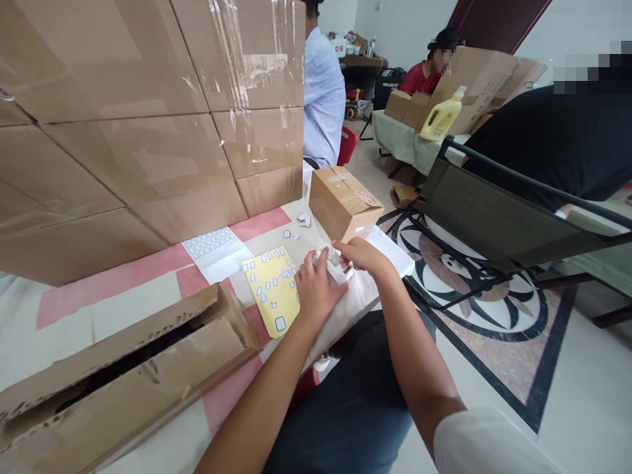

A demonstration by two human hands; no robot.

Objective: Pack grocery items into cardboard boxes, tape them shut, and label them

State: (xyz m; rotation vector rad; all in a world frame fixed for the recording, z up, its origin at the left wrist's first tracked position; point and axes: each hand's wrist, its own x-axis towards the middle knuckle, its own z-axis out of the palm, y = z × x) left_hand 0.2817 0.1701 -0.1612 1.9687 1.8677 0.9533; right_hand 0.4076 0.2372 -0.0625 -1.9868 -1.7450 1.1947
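Observation:
Near the table's front edge, my left hand (318,289) is closed around a small white object (336,268) with a dark slot in its near side. Its exact kind does not show. My right hand (364,254) has its fingers bent against the same object from the right, and its fingertips are partly hidden. Just left of my left hand lies a yellow sheet (269,297) bearing several small blue-outlined paper pieces. Behind it is a white sheet (211,247) printed with rows of blue-outlined rectangles. Crumpled paper (303,219) and little scraps rest farther back.
A closed cardboard box (340,197) stands beyond my hands. A long cardboard box (143,375) with a slit top fills the near left. A tall taped cardboard wall (148,125) borders the table. People sit nearby; a dark chair (474,217) stands to the right.

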